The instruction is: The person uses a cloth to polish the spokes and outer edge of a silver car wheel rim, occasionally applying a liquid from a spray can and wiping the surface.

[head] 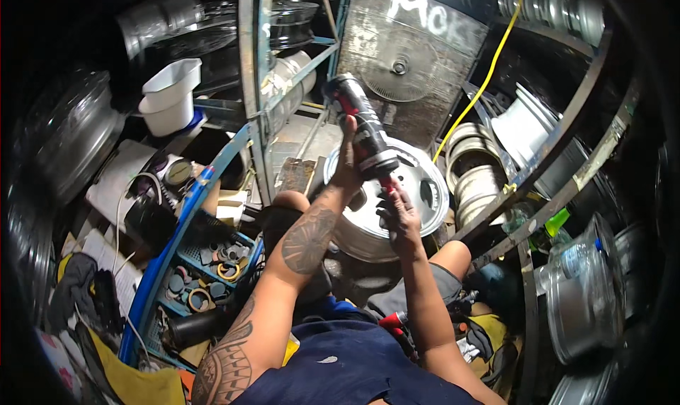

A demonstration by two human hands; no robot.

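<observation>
My left hand (348, 158) grips the side of a black can with red and white markings (366, 123), which looks like an aerosol can. The can is tilted, its pale-rimmed end towards me. At that end, my right hand (402, 216) has its fingers around a red part, probably the nozzle or cap; blur hides the exact hold. Below both hands lies a silver wheel rim (372, 240), face up between my knees. Its slots and part of its bright face show around the can and my arms.
A blue metal frame (186, 219) borders baskets of tape rolls and discs (215, 264) on the left. Ahead, a round fan (401, 65) stands before a board. A yellow cable (491, 76) hangs at the right, near stacked rims (478, 187) and a metal rack (563, 208).
</observation>
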